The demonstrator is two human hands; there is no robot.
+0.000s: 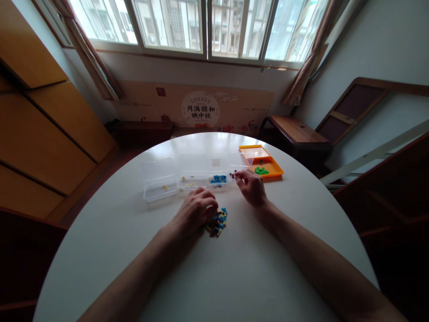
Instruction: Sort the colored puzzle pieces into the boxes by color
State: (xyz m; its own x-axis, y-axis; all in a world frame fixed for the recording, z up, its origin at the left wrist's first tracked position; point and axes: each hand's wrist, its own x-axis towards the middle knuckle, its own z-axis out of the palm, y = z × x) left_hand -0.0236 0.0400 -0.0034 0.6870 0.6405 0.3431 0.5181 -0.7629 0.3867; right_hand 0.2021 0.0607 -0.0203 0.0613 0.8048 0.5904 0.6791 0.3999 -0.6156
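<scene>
My left hand (197,208) rests palm down on a small pile of mixed coloured pieces (217,221) in the middle of the round white table (234,277); its fingers curl over the pile's left side. My right hand (251,185) reaches toward a clear box holding dark pieces (235,170), with thumb and forefinger pinched at the box's near edge; whether a piece is between them is too small to tell. Next to it sits a clear box of blue pieces (217,178).
Two more clear boxes with a few yellow pieces (191,175) (159,183) stand to the left. An orange tray with green pieces (264,166) lies at the right. Beyond the table are a window, wooden cabinets and a dark bench (295,132).
</scene>
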